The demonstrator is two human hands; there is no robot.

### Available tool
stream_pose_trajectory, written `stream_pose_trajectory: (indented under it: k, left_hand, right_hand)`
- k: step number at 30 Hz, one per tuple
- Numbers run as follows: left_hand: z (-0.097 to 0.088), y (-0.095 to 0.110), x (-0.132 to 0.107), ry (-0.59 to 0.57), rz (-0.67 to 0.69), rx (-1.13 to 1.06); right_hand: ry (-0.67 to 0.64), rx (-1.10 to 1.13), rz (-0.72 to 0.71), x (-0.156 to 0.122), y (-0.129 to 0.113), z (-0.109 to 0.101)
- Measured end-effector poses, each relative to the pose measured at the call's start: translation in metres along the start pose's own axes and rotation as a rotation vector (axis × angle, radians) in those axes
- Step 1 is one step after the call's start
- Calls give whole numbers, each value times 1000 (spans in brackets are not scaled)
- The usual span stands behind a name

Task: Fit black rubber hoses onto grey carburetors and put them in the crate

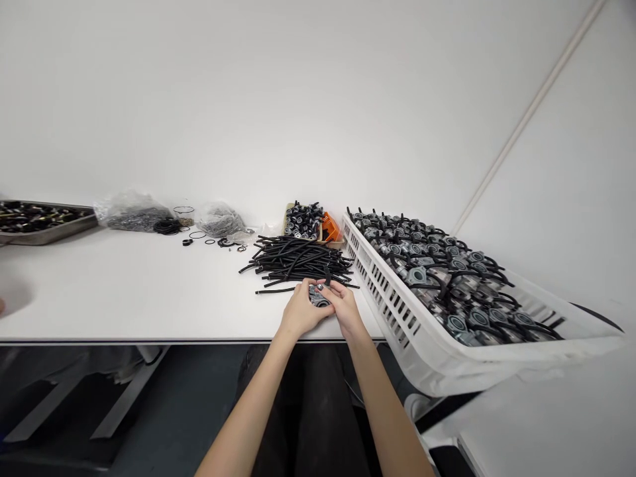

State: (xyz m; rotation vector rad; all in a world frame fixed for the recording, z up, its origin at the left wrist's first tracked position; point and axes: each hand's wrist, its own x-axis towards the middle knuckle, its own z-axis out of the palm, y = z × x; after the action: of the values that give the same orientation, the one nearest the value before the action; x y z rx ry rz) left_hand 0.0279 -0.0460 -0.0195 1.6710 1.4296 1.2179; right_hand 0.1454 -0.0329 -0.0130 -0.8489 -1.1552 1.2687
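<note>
Near the table's front edge, my left hand [303,310] and my right hand [342,306] are both closed around a grey metal housing [318,295]. My fingers cover much of it, and a short black piece [327,274] stands up at its far side. Just beyond my hands lies a heap of black rubber hoses [293,260]. One loose hose [275,291] sticks out to the left of the heap. To my right, a white plastic crate [412,324] holds many similar metal housings [460,265] with black hoses attached.
Behind the hoses stand a tray of small black fittings [304,220] and an orange container [330,227]. Plastic bags of parts [134,212], black rings [167,226] and a metal tray [54,230] line the back left. Part of another person's hand [1,305] shows at the left edge.
</note>
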Motion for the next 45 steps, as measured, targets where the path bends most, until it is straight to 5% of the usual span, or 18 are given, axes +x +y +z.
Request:
stream_pose_trajectory:
  k: [45]
  left_hand:
    - [0,0,-5,11,35,-28]
  right_hand:
    - [-129,40,38,3,5,-15]
